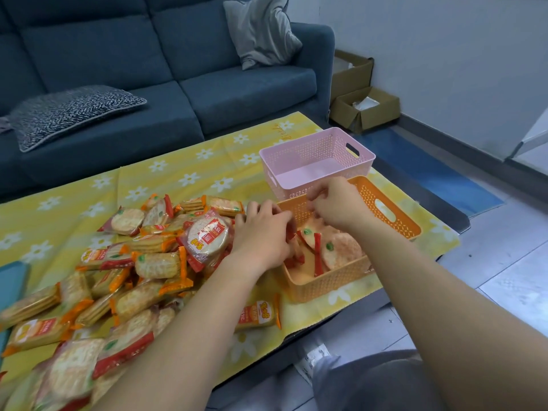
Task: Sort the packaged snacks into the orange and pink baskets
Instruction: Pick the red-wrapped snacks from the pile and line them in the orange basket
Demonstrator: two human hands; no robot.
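The orange basket [332, 283] stands at the table's right and holds several round cracker packets with red edges [335, 247]. Behind it the pink basket [311, 149] is empty. A pile of snack packets [154, 262], round red-edged and rectangular orange-edged ones, covers the left of the yellow cloth. My left hand [264, 232] is at the orange basket's left rim, its fingers curled round a red-edged packet [290, 234]. Over the basket's far left corner my right hand [338, 203] has its fingers curled; what they hold is hidden.
One orange-edged packet [258, 314] lies alone near the table's front edge. A blue sofa [178, 69] with cushions runs behind the table. Cardboard boxes [364, 108] sit on the floor at the right. My knee [370, 381] is below the table edge.
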